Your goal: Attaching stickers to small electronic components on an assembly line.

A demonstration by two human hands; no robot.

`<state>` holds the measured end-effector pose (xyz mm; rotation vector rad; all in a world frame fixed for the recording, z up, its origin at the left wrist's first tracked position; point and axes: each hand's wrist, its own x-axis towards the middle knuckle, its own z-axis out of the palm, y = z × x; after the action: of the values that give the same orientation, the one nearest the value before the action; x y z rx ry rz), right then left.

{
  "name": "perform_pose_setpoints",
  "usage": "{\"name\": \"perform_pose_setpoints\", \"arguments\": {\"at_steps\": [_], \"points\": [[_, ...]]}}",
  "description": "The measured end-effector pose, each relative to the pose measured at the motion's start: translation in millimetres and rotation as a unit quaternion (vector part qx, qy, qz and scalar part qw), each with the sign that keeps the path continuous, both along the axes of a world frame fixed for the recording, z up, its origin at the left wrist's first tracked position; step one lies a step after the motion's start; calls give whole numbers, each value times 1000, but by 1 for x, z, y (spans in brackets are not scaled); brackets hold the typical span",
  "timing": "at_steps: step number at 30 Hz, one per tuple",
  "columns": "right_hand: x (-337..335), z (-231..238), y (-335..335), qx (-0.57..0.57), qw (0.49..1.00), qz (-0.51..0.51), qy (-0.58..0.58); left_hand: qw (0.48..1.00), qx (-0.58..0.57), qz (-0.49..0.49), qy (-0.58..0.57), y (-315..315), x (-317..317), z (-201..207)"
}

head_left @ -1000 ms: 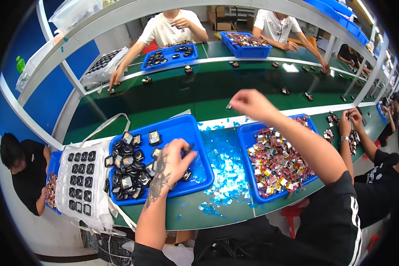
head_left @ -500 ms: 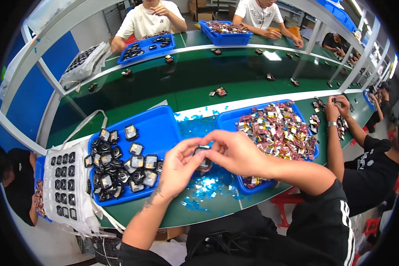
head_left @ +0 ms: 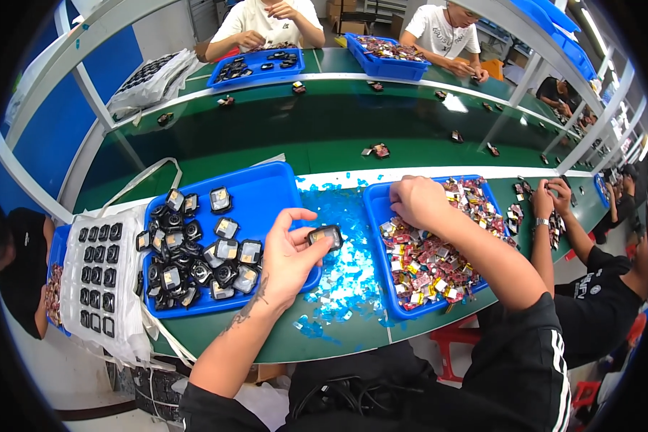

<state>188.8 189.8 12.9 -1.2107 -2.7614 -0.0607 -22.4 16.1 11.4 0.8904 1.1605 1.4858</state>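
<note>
Pinching one small square black part (head_left: 325, 235) in our left hand (head_left: 286, 253), between the two blue trays, we dig our curled right hand (head_left: 416, 201) into the right tray (head_left: 379, 216); whether it grips anything there we cannot tell. Many finished-looking parts fill the left tray (head_left: 266, 187); plenty remain.

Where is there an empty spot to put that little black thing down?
The far right part of the left blue tray is bare, behind the left hand holding the small black part. The green belt beyond is mostly bare. The right blue tray is crowded, and blue scraps cover the gap between trays.
</note>
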Motion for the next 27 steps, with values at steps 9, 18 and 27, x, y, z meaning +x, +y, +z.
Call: {"name": "perform_pose_setpoints", "arguments": {"at_steps": [9,18,27], "points": [[12,52,-55,-230,893,-40,384,984,-6,-107,-140,4,-9,-14],[-3,36,-107,-403,761,3,508,966,127,-98,204,-5,13,-6],[-8,30,-109,-486,750,21,448,915,185,-18,359,-11,14,-4]]}}
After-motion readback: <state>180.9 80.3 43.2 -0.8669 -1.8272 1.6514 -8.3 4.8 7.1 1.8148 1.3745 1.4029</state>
